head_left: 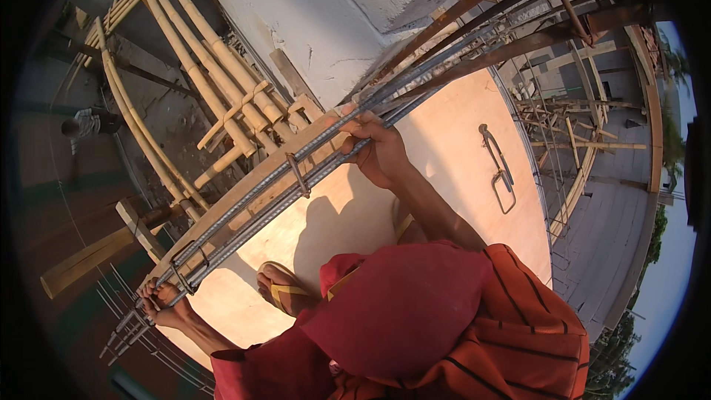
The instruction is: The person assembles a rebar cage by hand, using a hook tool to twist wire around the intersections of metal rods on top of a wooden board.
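A long, narrow rebar cage point(255, 211) of ribbed steel bars tied with rectangular stirrups runs from lower left to upper right along the edge of a pale plywood sheet point(452, 141). My left hand point(164, 304) is closed round the bars near the cage's lower left end. Farther up, my right hand point(378, 152) is wrapped round the bars, its fingers partly hidden behind them. One stirrup point(298, 175) stands between my hands; others sit close to my left hand. On the sheet to the right lie pincers point(495, 150) and a loose bent stirrup point(505, 196).
Bamboo poles point(211, 67) lashed together stand beyond the sheet's left edge, over a drop. A person point(89, 127) is far below. A rough concrete surface point(318, 15) rises ahead, and rusty steel bars point(518, 52) cross the upper right. My sandalled foot point(285, 287) is on the sheet.
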The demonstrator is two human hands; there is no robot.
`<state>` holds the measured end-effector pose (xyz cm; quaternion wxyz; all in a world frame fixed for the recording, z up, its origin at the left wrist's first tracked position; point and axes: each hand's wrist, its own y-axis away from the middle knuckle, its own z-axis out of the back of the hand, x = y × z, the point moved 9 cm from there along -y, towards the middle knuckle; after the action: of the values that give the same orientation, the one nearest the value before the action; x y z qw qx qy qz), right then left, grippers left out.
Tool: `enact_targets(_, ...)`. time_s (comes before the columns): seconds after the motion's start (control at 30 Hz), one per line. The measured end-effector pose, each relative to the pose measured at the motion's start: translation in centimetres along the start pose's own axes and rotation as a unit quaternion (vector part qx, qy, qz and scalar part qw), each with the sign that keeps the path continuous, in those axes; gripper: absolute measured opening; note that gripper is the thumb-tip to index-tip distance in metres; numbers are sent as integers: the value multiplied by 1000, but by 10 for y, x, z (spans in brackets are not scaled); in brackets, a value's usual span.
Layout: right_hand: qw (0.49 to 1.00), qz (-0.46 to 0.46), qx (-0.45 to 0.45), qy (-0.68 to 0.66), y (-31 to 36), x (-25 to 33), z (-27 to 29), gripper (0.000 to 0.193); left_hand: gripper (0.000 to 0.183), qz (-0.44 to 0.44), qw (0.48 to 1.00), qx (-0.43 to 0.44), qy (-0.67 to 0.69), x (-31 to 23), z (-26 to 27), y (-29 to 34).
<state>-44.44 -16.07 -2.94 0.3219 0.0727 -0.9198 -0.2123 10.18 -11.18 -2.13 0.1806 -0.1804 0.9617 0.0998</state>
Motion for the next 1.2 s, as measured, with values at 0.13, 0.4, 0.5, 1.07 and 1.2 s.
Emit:
enact_targets(0.13, 1000, 4, -4, 21, -5, 1, 7, 27, 6, 5, 1000, -13, 12, 8, -1, 5)
enact_targets(0.4, 998, -20, -52, 9, -8, -3, 13, 26, 7, 4, 1000, -18, 7, 6, 5, 8)
enact_targets(0.5, 999, -17, -15, 28, -9, 1, 8, 27, 7, -13, 999, -42, 6, 8, 4, 5)
enact_targets(1.07, 962, 17, -137, 234, 44, 111, 141, 34, 6, -70, 995, -73, 17, 2, 11, 6)
enact_targets(1.2, 955, 165, -230, 88, -1, 156, 187, 36, 6, -80, 993, -80, 19, 1, 16, 7)
